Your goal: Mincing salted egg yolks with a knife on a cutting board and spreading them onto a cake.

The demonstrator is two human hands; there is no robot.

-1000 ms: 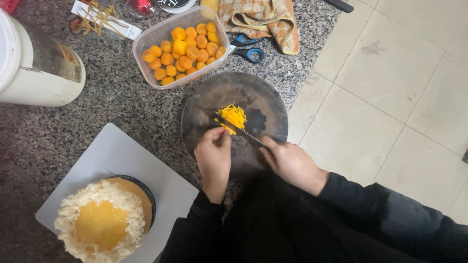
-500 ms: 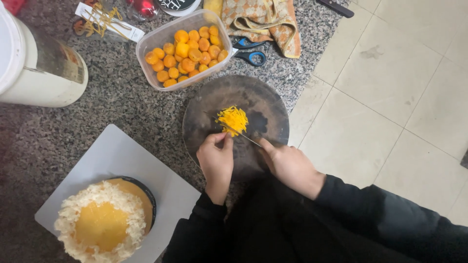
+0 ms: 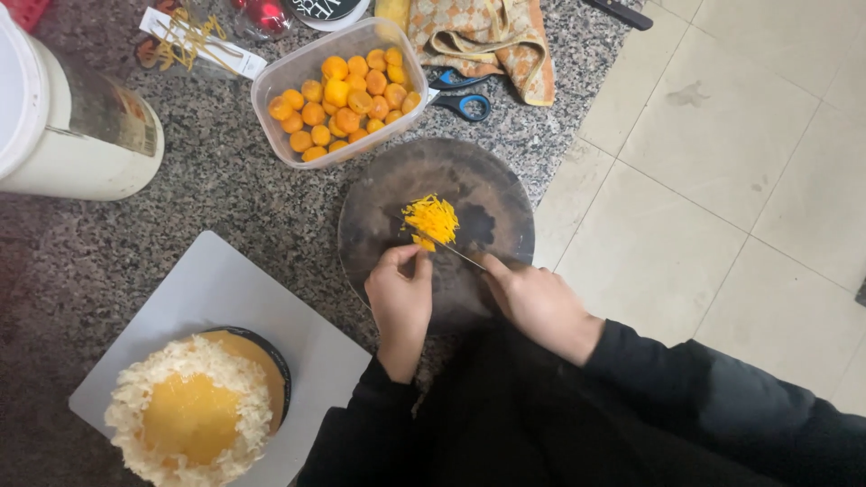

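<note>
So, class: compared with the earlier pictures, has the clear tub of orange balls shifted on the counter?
No. The clear tub sits just as before between the blue scissors and the round dark board; only the camera shifted slightly.

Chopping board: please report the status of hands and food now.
Left hand pinches yellow piece. Right hand holds knife on round board, beside shreds. Nothing blocking.

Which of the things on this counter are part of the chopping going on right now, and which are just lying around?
In use:
left hand
right hand
knife
yellow shreds
round dark board

Lying about:
tub of orange balls
scissors
cloth
white bucket
cake on grey board
</note>
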